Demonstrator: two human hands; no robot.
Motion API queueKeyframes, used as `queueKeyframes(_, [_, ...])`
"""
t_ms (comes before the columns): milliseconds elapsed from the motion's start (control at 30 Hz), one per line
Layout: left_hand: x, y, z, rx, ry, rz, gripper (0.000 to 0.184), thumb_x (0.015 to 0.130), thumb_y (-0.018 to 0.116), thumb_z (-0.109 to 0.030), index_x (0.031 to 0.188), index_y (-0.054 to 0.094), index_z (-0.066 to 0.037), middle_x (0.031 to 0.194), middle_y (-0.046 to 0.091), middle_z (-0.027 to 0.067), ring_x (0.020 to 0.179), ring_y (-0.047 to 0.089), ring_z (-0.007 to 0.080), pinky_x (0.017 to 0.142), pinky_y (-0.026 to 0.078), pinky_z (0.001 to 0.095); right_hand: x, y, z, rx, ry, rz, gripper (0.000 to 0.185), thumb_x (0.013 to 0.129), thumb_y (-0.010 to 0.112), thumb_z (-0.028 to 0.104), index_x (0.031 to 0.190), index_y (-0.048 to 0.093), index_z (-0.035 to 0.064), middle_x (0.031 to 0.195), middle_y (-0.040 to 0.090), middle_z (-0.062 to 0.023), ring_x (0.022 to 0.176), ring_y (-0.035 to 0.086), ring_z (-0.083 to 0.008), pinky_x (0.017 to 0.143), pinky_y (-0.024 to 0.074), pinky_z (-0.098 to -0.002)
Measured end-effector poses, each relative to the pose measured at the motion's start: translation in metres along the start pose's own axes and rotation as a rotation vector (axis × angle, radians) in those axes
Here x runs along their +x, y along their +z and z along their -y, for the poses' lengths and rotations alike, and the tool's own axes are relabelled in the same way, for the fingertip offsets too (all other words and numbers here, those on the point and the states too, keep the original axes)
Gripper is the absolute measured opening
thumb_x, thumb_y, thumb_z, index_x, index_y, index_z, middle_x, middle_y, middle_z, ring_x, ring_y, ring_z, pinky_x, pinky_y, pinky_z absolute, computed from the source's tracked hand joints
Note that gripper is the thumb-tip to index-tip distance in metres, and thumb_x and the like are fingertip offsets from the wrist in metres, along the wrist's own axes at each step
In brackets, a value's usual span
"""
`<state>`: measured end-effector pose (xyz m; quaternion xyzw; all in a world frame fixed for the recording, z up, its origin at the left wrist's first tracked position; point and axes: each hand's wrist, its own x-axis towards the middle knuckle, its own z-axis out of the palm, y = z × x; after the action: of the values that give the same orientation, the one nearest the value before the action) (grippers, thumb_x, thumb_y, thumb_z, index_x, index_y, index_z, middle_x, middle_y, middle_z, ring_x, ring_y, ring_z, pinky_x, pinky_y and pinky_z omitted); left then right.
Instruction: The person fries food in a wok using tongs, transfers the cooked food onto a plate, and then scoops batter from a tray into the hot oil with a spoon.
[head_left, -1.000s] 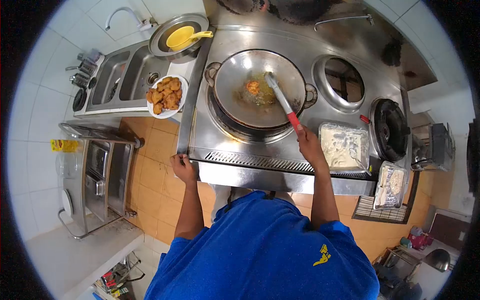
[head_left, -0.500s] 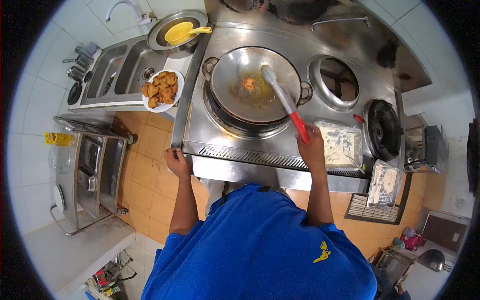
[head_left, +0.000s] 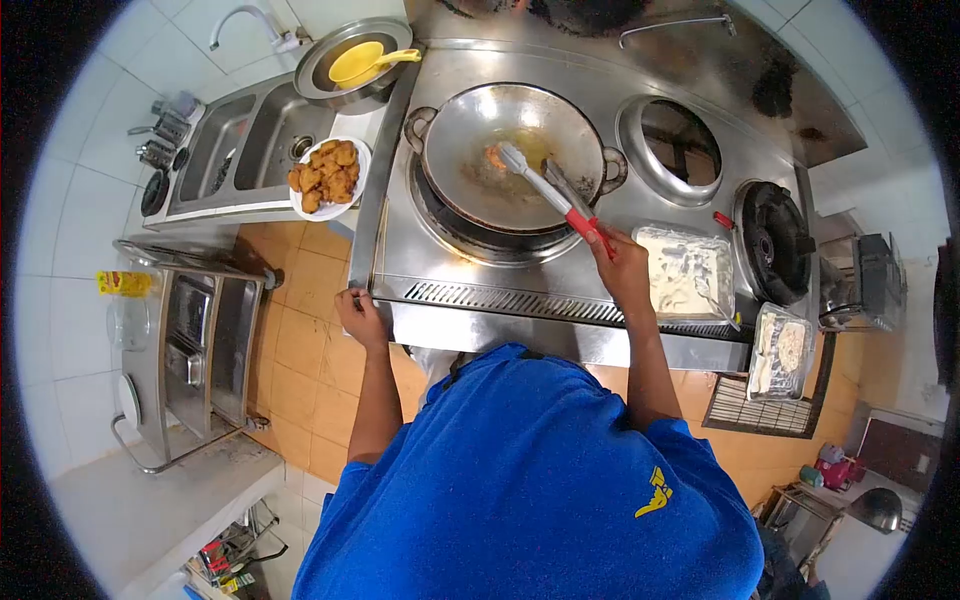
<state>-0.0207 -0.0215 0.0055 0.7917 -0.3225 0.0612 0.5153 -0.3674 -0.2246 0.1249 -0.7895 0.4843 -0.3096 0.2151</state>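
Frying piece (head_left: 493,156) partly hidden by tip of red-handled tongs (head_left: 545,187); contact between them cannot be made out. Piece seen small, orange-brown, in yellowish oil (head_left: 515,140) near middle of wok (head_left: 455,180). Wok set toward left edge of stove (head_left: 560,280). Tongs, arms spread, gripped by right hand (head_left: 622,268) near front edge. Left hand (head_left: 362,316) curled at front left corner; whether edge is grasped cannot be told.

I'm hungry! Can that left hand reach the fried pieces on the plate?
Probably yes: the left hand is at the stove's front corner, and nothing visible blocks its way to the fried pieces.
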Motion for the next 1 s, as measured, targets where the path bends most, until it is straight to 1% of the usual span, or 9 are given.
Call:
queueKeyframes(67, [0.0,0.0,0.001,-0.009,0.0,0.0,0.01,0.082,0.053,-0.009,0.08,0.053,0.0,0.082,0.049,0.0111,0.074,0.05,0.025,0.065,0.041,0.0339,0.002,0.006,-0.002,-0.007,0.048,0.011,0.033,0.085,0.062,0.03,0.093,0.067,-0.0021,0.1,0.065,-0.0185,0.083,0.065,-0.0311,0.072,0.0517,-0.0347])
queueKeyframes(167, [0.0,0.002,0.002,-0.007,-0.006,-0.006,0.009,0.081,0.054,-0.008,0.079,0.053,0.0,0.082,0.049,0.011,0.073,0.05,0.0251,0.064,0.041,0.0338,0.003,0.008,0.019,0.071,-0.027,0.012,0.027,0.085,0.064,0.021,0.097,0.066,-0.002,0.1,0.065,-0.019,0.085,0.066,-0.0289,0.073,0.0516,-0.0328])
queueKeyframes(367, [0.0,0.005,0.012,0.013,-0.007,-0.006,0.008,0.081,0.054,-0.008,0.078,0.053,0.0,0.081,0.049,0.0103,0.07,0.049,0.0242,0.063,0.041,0.033,0.0,0.01,0.007,-0.025,-0.008,-0.031,0.032,0.084,0.063,0.027,0.104,0.065,0.003,0.103,0.065,-0.0164,0.087,0.065,-0.0315,0.075,0.0526,-0.0352])
queueKeyframes(467, [0.0,0.002,0.001,0.01,-0.021,0.017,0.008,0.08,0.053,-0.007,0.078,0.053,0.0,0.08,0.049,0.0096,0.069,0.049,0.0232,0.062,0.04,0.0323,0.002,0.016,0.007,-0.05,-0.084,0.003,0.031,0.084,0.063,0.027,0.104,0.065,0.0028,0.103,0.065,-0.016,0.087,0.065,-0.0309,0.075,0.0528,-0.0359])
queueKeyframes(567, [0.0,0.003,0.003,0.044,-0.028,0.022,0.007,0.08,0.053,-0.007,0.077,0.054,0.0,0.08,0.048,0.0092,0.068,0.048,0.0225,0.061,0.04,0.032,0.006,0.017,0.023,0.069,-0.096,-0.056,0.031,0.084,0.063,0.027,0.103,0.065,0.0029,0.103,0.065,-0.0158,0.087,0.065,-0.0303,0.074,0.0531,-0.0364])
queueKeyframes(667, [0.001,0.003,0.005,0.058,-0.013,0.016,0.007,0.08,0.053,-0.007,0.077,0.054,0.0,0.08,0.048,0.0092,0.068,0.048,0.0224,0.061,0.04,0.0322,0.008,0.014,0.024,0.049,-0.097,-0.071,0.031,0.083,0.064,0.028,0.101,0.066,0.0029,0.103,0.065,-0.0155,0.088,0.065,-0.0305,0.074,0.053,-0.0358])
queueKeyframes(767, [0.002,0.001,-0.002,0.052,0.014,0.015,0.007,0.08,0.052,-0.007,0.077,0.053,0.0,0.079,0.048,0.0096,0.068,0.048,0.0224,0.061,0.04,0.0321,0.009,0.021,0.016,-0.034,-0.117,-0.018,0.03,0.083,0.064,0.028,0.097,0.067,0.002,0.104,0.065,-0.0157,0.087,0.065,-0.0307,0.074,0.0529,-0.0356])
queueKeyframes(867, [0.0,0.001,-0.004,0.027,-0.003,0.016,0.009,0.08,0.052,-0.007,0.077,0.053,0.0,0.08,0.048,0.01,0.069,0.049,0.023,0.062,0.04,0.0322,0.013,0.018,0.032,0.074,-0.084,-0.003,0.027,0.083,0.064,0.022,0.093,0.066,-0.0042,0.106,0.062,-0.0206,0.09,0.065,-0.0317,0.075,0.0521,-0.0338])
queueKeyframes(1000, [0.002,0.001,-0.008,-0.011,-0.045,0.022,0.01,0.08,0.052,-0.008,0.077,0.053,0.001,0.08,0.049,0.0105,0.072,0.049,0.025,0.064,0.04,0.0332,0.016,0.024,0.027,0.083,-0.013,-0.01,0.027,0.084,0.063,0.022,0.095,0.066,-0.0032,0.104,0.063,-0.0207,0.09,0.065,-0.0316,0.076,0.0516,-0.0332])
